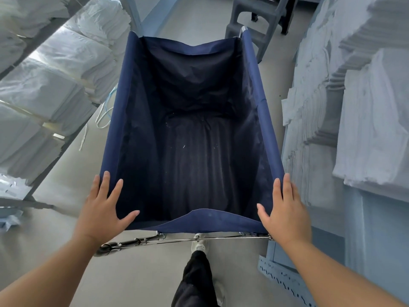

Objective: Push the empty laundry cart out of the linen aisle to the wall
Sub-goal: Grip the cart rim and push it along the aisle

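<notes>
The laundry cart (115,129) is a deep navy fabric bin on a chrome frame, and it stands lengthwise in the aisle straight ahead of me. Nothing lies inside it but a few specks of lint. My left hand (104,209) rests flat on the near left corner of the rim, fingers straight and spread, thumb pointing inward. On the near right corner my right hand (285,211) lies the same way, fingers straight along the rim. A chrome bar (155,240) of the frame shows just below the near edge.
Shelves of stacked white linen (55,89) line the left side, and more folded white stacks (354,107) on pale blue shelving crowd the right, close to the cart. A grey plastic stool (254,21) stands beyond the far end. Loose cords (104,118) hang at the left. My leg and shoe (197,262) are below.
</notes>
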`<state>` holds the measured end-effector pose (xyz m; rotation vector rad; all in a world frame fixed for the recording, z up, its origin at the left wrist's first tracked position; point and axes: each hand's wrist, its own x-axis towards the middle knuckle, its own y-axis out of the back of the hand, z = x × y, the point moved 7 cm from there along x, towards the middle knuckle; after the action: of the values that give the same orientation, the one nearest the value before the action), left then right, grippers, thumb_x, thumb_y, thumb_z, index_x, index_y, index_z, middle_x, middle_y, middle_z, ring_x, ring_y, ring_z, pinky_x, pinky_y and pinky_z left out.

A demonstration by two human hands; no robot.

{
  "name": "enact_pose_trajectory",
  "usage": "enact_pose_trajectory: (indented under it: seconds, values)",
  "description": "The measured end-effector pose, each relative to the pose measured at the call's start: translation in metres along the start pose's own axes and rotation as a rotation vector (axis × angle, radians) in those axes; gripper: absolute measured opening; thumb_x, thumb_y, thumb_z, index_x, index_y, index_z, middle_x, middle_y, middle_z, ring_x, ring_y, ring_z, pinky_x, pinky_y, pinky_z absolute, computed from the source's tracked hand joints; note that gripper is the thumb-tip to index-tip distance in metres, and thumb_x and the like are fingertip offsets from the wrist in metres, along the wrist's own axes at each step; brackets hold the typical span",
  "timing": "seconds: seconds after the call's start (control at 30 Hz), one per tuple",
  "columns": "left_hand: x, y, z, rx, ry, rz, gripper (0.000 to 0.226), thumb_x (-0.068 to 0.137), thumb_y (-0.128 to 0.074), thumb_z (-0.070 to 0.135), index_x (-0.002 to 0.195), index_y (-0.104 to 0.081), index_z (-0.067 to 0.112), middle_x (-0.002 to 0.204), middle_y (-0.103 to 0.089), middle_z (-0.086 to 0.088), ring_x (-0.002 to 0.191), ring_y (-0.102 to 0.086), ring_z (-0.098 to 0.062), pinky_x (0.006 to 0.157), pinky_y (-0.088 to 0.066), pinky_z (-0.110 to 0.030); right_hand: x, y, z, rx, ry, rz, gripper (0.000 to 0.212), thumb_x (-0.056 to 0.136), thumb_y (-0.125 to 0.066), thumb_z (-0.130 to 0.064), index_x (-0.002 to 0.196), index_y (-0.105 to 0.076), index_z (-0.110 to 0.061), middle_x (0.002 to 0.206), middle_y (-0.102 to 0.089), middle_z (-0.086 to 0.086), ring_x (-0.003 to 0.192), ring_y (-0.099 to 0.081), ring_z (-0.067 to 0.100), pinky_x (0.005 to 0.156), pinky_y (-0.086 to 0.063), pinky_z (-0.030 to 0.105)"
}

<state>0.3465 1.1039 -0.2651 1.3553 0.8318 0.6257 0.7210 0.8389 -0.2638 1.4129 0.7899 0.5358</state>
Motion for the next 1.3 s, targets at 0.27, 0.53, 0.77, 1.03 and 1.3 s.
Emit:
enact_pose_trajectory:
  seconds: [0.27, 0.53, 0.77, 1.03, 1.3]
  values:
    - [-0.052, -0.013, -0.010, 0.003, -0.017, 0.004, 0.098, 0.075, -0.042, 0.077, 0.147, -0.040, 0.010, 0.161, -0.020, -0.020, 0.149, -0.011, -0.043, 0.108, -0.036, -0.062, -0.053, -0.008, -0.002, -0.031, 0.008, 0.013, 0.087, 0.088, -0.062, -0.052, 0.153, -0.031, -0.004, 0.164, -0.023, 0.021, 0.144, -0.037, 0.040, 0.104, -0.048, 0.049]
    - [-0.103, -0.019, -0.026, -0.016, -0.010, 0.017, 0.098, 0.075, -0.042, 0.078, 0.148, -0.038, 0.012, 0.163, -0.018, -0.017, 0.151, -0.008, -0.041, 0.109, -0.034, -0.060, -0.108, -0.019, -0.013, -0.006, 0.006, 0.023, 0.088, 0.086, -0.066, -0.048, 0.151, -0.032, -0.001, 0.162, -0.024, 0.023, 0.143, -0.038, 0.042, 0.103, -0.047, 0.052]
    - [-0.153, -0.026, -0.044, -0.027, 0.004, 0.002, 0.099, 0.073, -0.041, 0.078, 0.148, -0.038, 0.012, 0.163, -0.017, -0.017, 0.151, -0.005, -0.039, 0.102, -0.042, -0.061, -0.165, -0.030, -0.027, 0.060, -0.013, 0.037, 0.089, 0.081, -0.073, -0.044, 0.148, -0.037, 0.000, 0.161, -0.028, 0.021, 0.132, -0.050, 0.040, 0.087, -0.056, 0.050]
    - [-0.220, -0.038, -0.073, -0.043, 0.002, 0.002, 0.099, 0.073, -0.042, 0.079, 0.148, -0.037, 0.015, 0.164, -0.014, -0.014, 0.151, -0.005, -0.040, 0.103, -0.042, -0.062, -0.235, -0.040, -0.046, 0.001, -0.003, 0.046, 0.087, 0.083, -0.070, -0.046, 0.148, -0.038, 0.002, 0.160, -0.029, 0.024, 0.136, -0.045, 0.043, 0.098, -0.047, 0.058]
    - [-0.283, -0.049, -0.092, -0.050, 0.006, 0.015, 0.100, 0.073, -0.044, 0.078, 0.148, -0.035, 0.014, 0.163, -0.015, -0.016, 0.149, -0.008, -0.043, 0.106, -0.038, -0.062, -0.293, -0.048, -0.059, -0.027, 0.009, 0.047, 0.088, 0.083, -0.069, -0.049, 0.149, -0.036, 0.000, 0.160, -0.028, 0.023, 0.138, -0.042, 0.042, 0.101, -0.044, 0.059]
